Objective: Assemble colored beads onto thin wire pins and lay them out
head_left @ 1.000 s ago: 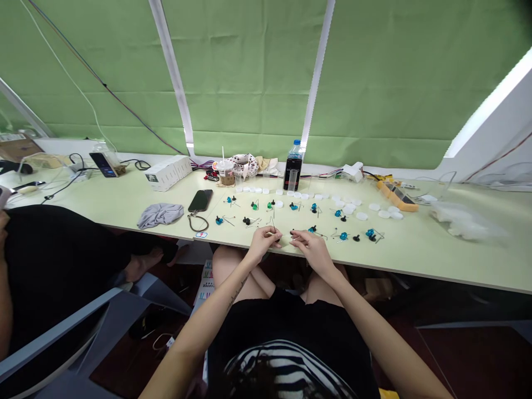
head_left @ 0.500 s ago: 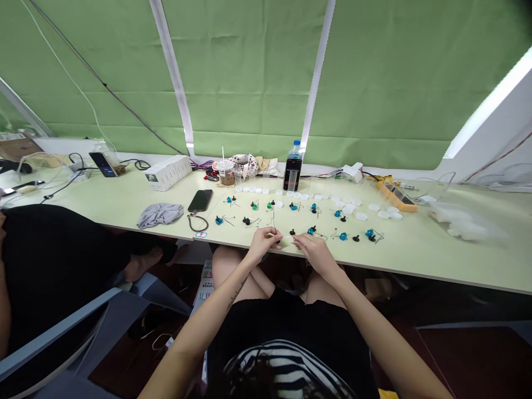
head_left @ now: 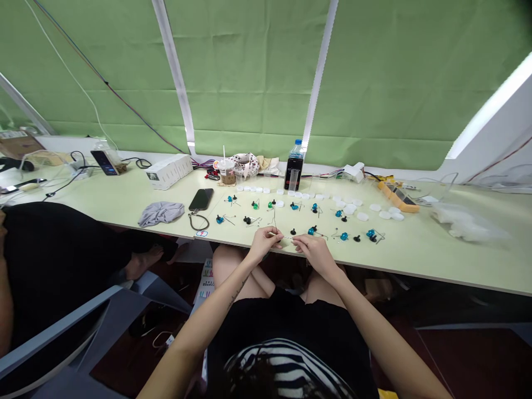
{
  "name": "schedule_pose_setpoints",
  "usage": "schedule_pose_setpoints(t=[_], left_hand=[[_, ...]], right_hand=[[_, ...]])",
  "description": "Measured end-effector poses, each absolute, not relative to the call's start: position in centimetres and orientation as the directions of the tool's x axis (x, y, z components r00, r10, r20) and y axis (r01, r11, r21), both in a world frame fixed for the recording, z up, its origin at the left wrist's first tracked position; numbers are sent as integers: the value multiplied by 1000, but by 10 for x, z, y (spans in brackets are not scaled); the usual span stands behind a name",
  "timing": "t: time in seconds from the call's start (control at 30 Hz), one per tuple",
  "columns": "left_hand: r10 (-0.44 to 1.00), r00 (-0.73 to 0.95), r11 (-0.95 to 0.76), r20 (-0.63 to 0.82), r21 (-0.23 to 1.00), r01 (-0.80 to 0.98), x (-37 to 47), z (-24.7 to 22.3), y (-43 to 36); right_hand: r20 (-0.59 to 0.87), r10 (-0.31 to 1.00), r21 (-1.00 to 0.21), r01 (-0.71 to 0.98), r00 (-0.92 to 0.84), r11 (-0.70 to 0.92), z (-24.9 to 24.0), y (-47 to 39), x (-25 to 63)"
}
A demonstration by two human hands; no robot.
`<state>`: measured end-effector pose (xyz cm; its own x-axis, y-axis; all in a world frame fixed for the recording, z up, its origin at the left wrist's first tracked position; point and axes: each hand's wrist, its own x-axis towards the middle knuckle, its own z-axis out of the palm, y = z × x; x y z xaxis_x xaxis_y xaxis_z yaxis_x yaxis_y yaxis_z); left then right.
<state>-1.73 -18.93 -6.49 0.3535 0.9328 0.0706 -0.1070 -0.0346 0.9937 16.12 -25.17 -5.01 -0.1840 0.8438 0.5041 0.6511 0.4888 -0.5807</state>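
Note:
Both my hands are at the table's front edge, fingertips pinched and close together. My left hand [head_left: 264, 244] is closed on a thin bent metal wire [head_left: 275, 218], which sticks up past its fingers. A thin straight stretch runs across the gap to my right hand [head_left: 312, 248], whose fingers pinch its other end; whether it is one wire or two, I cannot tell. Just beyond the hands lie a small black knob-like part [head_left: 293, 231] and a blue part [head_left: 311, 231]. Several more blue, green and black parts with thin wires are spread in rows over the table.
White round caps [head_left: 349, 210] lie behind the parts. A phone [head_left: 293, 173] leans on a bottle at the back. Further left are a dark phone [head_left: 201, 199], a grey cloth [head_left: 161, 213] and a white box [head_left: 169, 171]. A yellow-orange device [head_left: 398, 198] is at right. Another person sits at left.
The hands stay pinched in nearly the same place, the wire between them shifting slightly. The whole view has moved a little.

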Motion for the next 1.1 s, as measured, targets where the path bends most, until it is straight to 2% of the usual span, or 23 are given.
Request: schedule_pose_setpoints(t=[0.17, 0.43, 0.67, 0.8, 0.97, 1.1], left_hand=[[930, 355, -53, 93, 992, -118, -17, -64, -190], [928, 360, -55, 93, 992, -114, -16, -62, -192], [919, 382, -55, 96, 992, -117, -17, -60, -194], [928, 361, -51, 87, 993, -106, -17, -59, -194], [930, 359, -47, 85, 993, -113, -16, -61, -193], [927, 366, -43, 82, 993, -114, -17, -61, -193]], right_hand=[[472, 866, -632, 623, -162, 461, -47, -253, 159], [487, 861, -569, 694, -146, 440, -43, -255, 156], [438, 890, -582, 715, -125, 387, -50, -253, 155], [544, 826, -422, 803, -146, 420, -53, -251, 156], [607, 718, -94, 867, -340, 490, -52, -251, 162], [596, 689, 14, 863, -413, 506, -53, -252, 165]])
